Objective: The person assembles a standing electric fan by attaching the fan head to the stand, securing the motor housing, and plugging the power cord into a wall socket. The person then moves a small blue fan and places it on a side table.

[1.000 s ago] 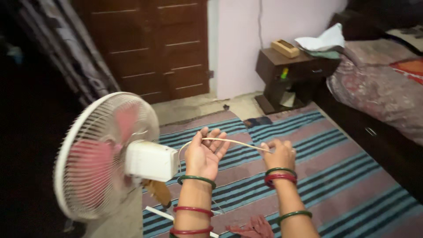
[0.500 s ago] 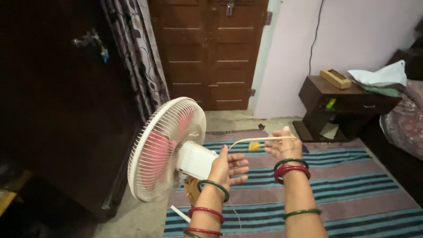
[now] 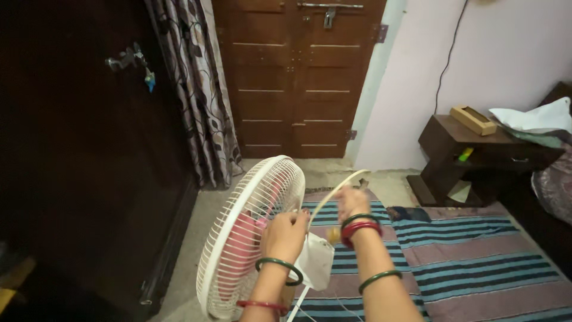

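The person stands over a white pedestal fan (image 3: 253, 238) with pink blades, which sits at the edge of a striped floor mat (image 3: 465, 256), close to a dark wardrobe (image 3: 83, 149) and a patterned curtain (image 3: 199, 89). The left hand (image 3: 286, 234) is curled against the back of the fan's wire guard, just above the white motor housing (image 3: 317, 262), its grip closed on the guard as far as I can see. The right hand (image 3: 351, 203) is raised beside it, fingers pinched shut on the fan's pale cord (image 3: 328, 197), which arcs from that hand down towards the housing. To my eye the cord is being gathered in at the back of the fan while the other hand steadies the head. A careful next move would keep the guard braced so the fan does not tip, and keep the cord clear of the blades.
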